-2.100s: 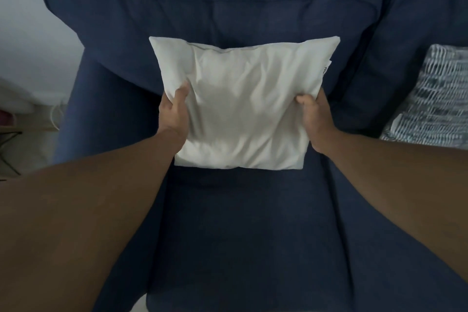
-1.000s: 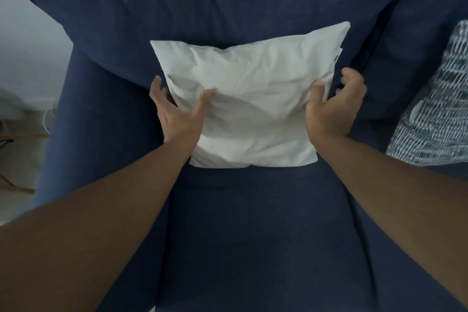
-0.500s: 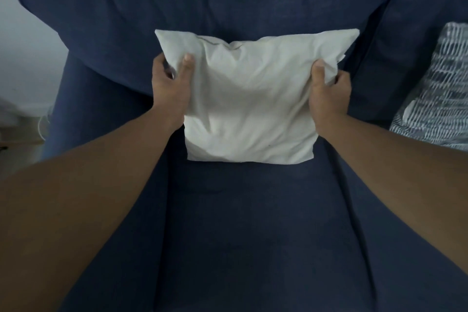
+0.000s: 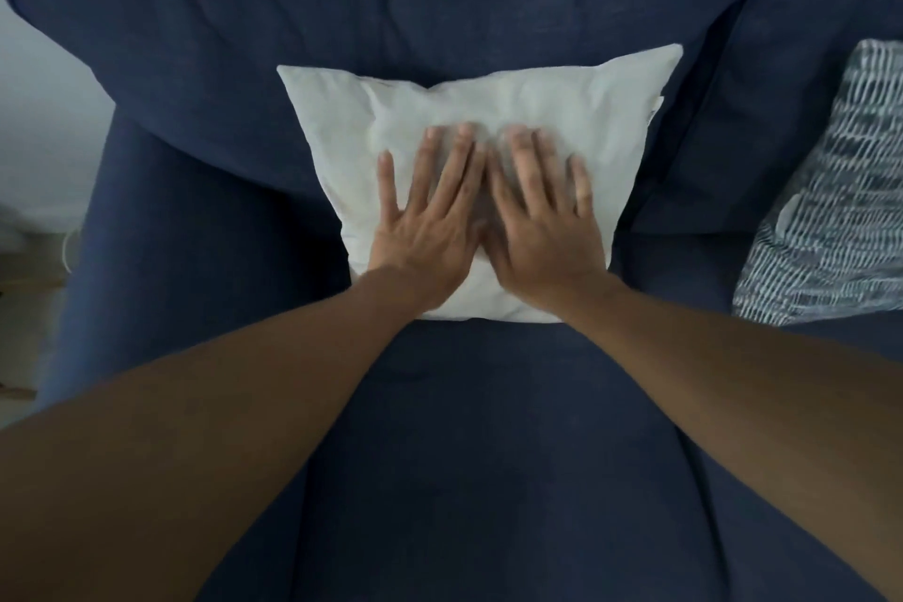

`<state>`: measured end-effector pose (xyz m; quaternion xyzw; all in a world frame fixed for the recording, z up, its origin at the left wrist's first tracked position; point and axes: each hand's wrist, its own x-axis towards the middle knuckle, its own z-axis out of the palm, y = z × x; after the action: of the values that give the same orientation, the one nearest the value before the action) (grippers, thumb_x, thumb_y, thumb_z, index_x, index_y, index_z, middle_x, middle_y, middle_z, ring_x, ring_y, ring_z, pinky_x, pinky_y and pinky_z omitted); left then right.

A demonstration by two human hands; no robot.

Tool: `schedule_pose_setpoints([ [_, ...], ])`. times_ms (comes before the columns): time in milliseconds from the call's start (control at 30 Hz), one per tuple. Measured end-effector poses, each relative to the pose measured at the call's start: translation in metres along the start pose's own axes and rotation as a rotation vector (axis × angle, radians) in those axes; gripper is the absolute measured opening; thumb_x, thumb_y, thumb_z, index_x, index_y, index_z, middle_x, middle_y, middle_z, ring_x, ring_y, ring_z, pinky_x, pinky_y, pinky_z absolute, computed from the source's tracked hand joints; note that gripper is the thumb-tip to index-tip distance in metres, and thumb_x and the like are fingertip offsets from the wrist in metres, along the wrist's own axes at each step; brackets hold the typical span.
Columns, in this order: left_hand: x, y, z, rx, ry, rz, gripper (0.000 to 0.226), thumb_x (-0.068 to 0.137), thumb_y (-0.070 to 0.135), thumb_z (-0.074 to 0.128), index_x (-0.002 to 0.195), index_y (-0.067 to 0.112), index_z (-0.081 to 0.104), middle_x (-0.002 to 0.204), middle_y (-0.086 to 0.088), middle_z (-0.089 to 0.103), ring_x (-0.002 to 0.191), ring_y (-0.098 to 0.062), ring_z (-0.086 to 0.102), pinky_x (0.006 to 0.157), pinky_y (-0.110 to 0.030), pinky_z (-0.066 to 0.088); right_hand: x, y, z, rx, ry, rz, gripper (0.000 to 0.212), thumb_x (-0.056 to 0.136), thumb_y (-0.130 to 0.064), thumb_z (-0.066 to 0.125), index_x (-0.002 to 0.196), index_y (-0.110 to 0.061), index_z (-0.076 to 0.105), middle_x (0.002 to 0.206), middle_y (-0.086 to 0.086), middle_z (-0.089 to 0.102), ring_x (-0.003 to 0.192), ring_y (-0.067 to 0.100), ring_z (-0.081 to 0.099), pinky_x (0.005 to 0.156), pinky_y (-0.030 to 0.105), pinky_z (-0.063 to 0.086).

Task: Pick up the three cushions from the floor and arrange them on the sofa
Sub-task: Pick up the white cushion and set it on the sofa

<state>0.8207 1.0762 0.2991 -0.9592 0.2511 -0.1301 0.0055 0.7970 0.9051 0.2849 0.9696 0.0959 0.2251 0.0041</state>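
Under our fingers [image 4: 442, 171] we feel the white cushion [image 4: 537, 112], matt, softly creased cloth. Around it, the sofa [image 4: 464, 430] shows matt navy woven fabric; right of them, a patterned cushion [image 4: 830, 220] looks coarsely textured.

Most of view is filled by dark blue fabric upholstery [image 4: 440, 455], stitched seams seen across backrest. Pale plain wall [image 4: 44, 103] is seen at upper left, beyond rounded backrest corner. Strip of light floor [image 4: 29, 323] is glimpsed at left edge, with blurred wooden furniture edge [image 4: 27, 281] and thin white cable [image 4: 68, 249] beside it. Light is dim, cool, even.
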Motion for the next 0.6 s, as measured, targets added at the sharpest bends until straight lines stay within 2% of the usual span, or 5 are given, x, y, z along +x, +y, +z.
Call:
schedule_pose_setpoints([
  [67, 0.024, -0.001, 0.000, 0.057, -0.055, -0.032, 0.074, 0.115, 0.050, 0.024, 0.172, 0.018, -0.011, 0.182, -0.005, -0.011, 0.168, -0.035, -0.009, 0.122, -0.063, -0.024, 0.016, 0.014, 0.006, -0.012, -0.053, 0.073, 0.069, 0.112, -0.057, 0.036, 0.171, -0.022, 0.029, 0.177, 0.020, 0.021, 0.164, 0.042, 0.021, 0.128, 0.067, 0.019],
  [133, 0.050, -0.009, 0.000, 0.093, -0.056, -0.043, 0.073, 0.113, 0.055, 0.018, 0.172, 0.022, -0.011, 0.182, -0.005, -0.012, 0.168, -0.036, -0.009, 0.122, -0.064, -0.018, 0.031, 0.032, 0.007, -0.013, -0.121, 0.076, 0.068, 0.113, -0.058, 0.031, 0.173, -0.029, 0.020, 0.180, 0.019, 0.012, 0.166, 0.039, 0.012, 0.128, 0.069, 0.012],
  [333, 0.078, -0.047, -0.007, 0.190, -0.020, 0.052, 0.069, 0.114, 0.057, 0.019, 0.172, 0.032, -0.009, 0.183, -0.009, -0.006, 0.168, -0.040, -0.002, 0.126, -0.068, -0.007, 0.049, 0.066, 0.003, 0.019, -0.210, 0.154, 0.069, 0.113, -0.055, 0.019, 0.173, -0.030, -0.002, 0.181, 0.012, -0.008, 0.168, 0.031, -0.005, 0.130, 0.069, 0.002],
  [500, 0.082, -0.043, -0.017, 0.191, -0.003, -0.006, 0.066, 0.116, 0.050, 0.025, 0.173, 0.032, -0.003, 0.183, -0.012, 0.002, 0.167, -0.042, 0.005, 0.125, -0.073, 0.001, 0.054, 0.076, 0.006, 0.065, -0.197, 0.207, 0.071, 0.112, -0.053, 0.021, 0.174, -0.024, 0.000, 0.183, 0.006, -0.003, 0.168, 0.027, -0.002, 0.129, 0.071, 0.003],
  [600, 0.055, -0.017, -0.012, 0.116, 0.104, -0.208, 0.064, 0.113, 0.034, 0.034, 0.173, 0.033, 0.012, 0.181, -0.014, 0.016, 0.166, -0.042, 0.017, 0.123, -0.076, 0.012, 0.034, 0.074, 0.016, 0.063, -0.090, 0.313, 0.071, 0.113, -0.049, 0.027, 0.174, -0.015, 0.010, 0.181, 0.013, 0.008, 0.168, 0.034, 0.007, 0.128, 0.073, 0.006],
])
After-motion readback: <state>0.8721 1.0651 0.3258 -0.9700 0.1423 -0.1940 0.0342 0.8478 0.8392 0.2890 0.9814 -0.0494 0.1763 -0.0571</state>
